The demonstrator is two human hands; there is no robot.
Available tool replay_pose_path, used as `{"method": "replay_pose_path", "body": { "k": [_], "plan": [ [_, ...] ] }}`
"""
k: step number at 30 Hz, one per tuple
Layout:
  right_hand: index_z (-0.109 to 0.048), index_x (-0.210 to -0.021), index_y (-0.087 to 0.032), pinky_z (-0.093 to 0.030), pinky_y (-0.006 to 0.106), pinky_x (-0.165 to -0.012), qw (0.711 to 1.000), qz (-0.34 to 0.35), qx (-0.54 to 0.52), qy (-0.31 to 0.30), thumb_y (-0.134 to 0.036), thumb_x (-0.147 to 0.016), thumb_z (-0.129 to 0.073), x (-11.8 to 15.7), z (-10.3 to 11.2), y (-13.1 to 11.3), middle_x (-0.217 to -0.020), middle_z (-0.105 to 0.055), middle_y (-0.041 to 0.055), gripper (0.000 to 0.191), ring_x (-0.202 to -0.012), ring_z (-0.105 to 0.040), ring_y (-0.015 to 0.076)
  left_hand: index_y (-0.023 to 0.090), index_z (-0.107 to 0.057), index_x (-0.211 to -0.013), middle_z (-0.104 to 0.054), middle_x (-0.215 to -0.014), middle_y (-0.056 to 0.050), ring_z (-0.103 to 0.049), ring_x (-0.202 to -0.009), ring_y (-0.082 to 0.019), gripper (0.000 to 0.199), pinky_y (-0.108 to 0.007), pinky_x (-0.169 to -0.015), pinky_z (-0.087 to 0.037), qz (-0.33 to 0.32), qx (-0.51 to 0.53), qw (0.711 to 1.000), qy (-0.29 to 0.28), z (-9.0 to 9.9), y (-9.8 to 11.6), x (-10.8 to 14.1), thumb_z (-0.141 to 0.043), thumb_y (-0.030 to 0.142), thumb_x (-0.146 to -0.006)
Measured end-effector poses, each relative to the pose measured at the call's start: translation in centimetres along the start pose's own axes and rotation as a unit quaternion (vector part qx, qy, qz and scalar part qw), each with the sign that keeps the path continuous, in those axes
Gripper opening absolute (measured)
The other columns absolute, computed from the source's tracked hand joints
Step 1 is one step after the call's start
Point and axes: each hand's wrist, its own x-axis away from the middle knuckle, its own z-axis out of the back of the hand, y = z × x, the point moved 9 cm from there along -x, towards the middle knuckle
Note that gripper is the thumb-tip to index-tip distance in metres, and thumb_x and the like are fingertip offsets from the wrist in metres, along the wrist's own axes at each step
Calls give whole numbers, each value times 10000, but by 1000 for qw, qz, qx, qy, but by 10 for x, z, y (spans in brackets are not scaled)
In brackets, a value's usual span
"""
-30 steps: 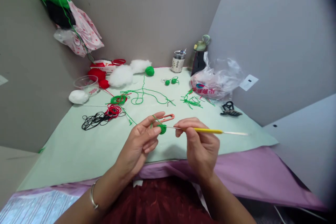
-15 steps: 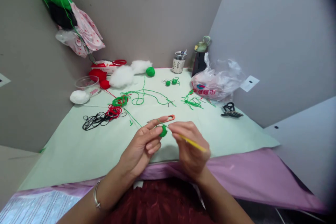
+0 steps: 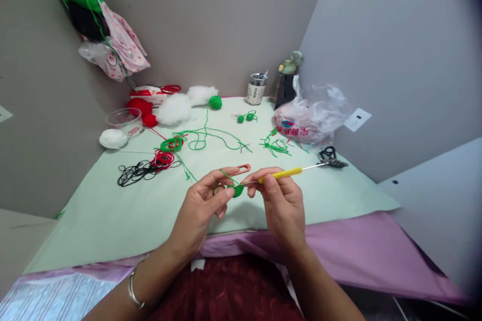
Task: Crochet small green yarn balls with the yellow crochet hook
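Between the thumb and fingers of my left hand (image 3: 205,198) is a small green crochet piece (image 3: 237,190). Green yarn runs over the raised index finger and trails back to the tangle on the table. My right hand (image 3: 284,205) grips a crochet hook (image 3: 282,174) by its yellow handle, with the metal tip at the edge of the green piece and the other metal end pointing right. An orange stitch marker (image 3: 244,168) shows just beyond my left fingertips; whether it touches them I cannot tell.
Tangled green yarn (image 3: 171,144) and black yarn (image 3: 137,174) lie at left. Behind are white stuffing (image 3: 175,109), a green yarn ball (image 3: 215,102) and a cup of pens (image 3: 256,89). On the right are a plastic bag (image 3: 309,115) and a black claw clip (image 3: 332,157).
The crochet hook has swung from pointing down toward me to nearly level, its handle now above my right fingers. My left index finger has lifted the yarn into a taut strand.
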Motion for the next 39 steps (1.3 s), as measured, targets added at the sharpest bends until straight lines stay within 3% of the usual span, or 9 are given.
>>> {"method": "replay_pose_path", "body": {
  "k": [6, 10, 13, 16, 20, 27, 32, 35, 39],
  "plan": [
    [-744, -1029, -245, -581, 260, -722, 981, 98, 168, -14, -199, -1062, -520, 7, -7, -27, -926, -764, 11, 232, -741, -692, 117, 297, -819, -1122, -594, -843, 24, -418, -596, -48, 245, -158, -526, -371, -39, -67, 997, 19, 6, 4, 2, -808, 258, -880],
    [-714, -1215, -228, -608, 308, -774, 899, 288, 324, -63, -91, -1000, -574, 26, -28, -47, -999, -776, 70, 291, -885, -730, 179, 302, -801, -1166, -594, -845, 33, -403, -579, -33, 327, -145, -524, -365, -45, -52, 996, 50, 7, 3, 4, -847, 250, -846],
    [-728, -1258, -230, -619, 332, -803, 855, 349, 379, -63, -88, -965, -635, 36, -35, -47, -1090, -777, 109, 339, -987, -742, 219, 278, -782, -1229, -525, -749, 55, -296, -497, -14, 399, -134, -438, -282, 45, 60, 997, 7, -3, -10, 1, -853, 280, -836],
    [-761, -1165, -261, -608, 306, -766, 921, 263, 288, -15, -90, -986, -610, 23, -19, -42, -1005, -777, 60, 290, -899, -734, 181, 202, -811, -1163, -422, -669, 83, -154, -474, -3, 352, -125, -404, -212, 118, 137, 983, -17, -7, -15, -1, -855, 235, -816],
    [-783, -998, -265, -564, 280, -679, 984, 113, 137, 1, -166, -1023, -588, 5, -8, -27, -889, -741, 12, 220, -718, -662, 132, 254, -815, -1165, -552, -809, 38, -202, -484, 6, 362, -121, -402, -218, 79, 104, 991, -2, -1, -4, -3, -855, 214, -807],
    [-781, -1144, -310, -593, 310, -778, 954, 192, 230, -17, -108, -982, -639, 15, -18, -28, -971, -767, 25, 296, -859, -710, 163, 283, -801, -1195, -643, -884, 12, -381, -538, -19, 407, -116, -451, -353, 15, 39, 999, 29, -2, -3, 1, -888, 268, -797],
    [-751, -1280, -296, -616, 350, -803, 881, 322, 346, -23, -63, -937, -666, 35, -27, -41, -1136, -772, 89, 423, -991, -740, 222, 208, -807, -1184, -556, -747, 45, -203, -476, 11, 367, -94, -406, -265, 119, 148, 982, -27, -13, -18, -1, -864, 266, -826],
    [-782, -1164, -297, -603, 339, -739, 934, 244, 262, 4, -90, -973, -627, 22, -13, -39, -1004, -786, 54, 321, -881, -732, 199, 171, -832, -1070, -615, -834, 15, -191, -480, 25, 294, -86, -410, -280, 132, 183, 974, -10, -8, -16, -3, -885, 221, -785],
    [-800, -1005, -264, -572, 312, -682, 983, 120, 135, 18, -208, -1012, -611, 6, -5, -24, -904, -773, 32, 197, -740, -680, 162, 221, -826, -1074, -635, -847, 19, -329, -492, 2, 325, -110, -428, -340, 58, 112, 992, 24, -1, -6, -4, -898, 196, -758]
  ]
}}
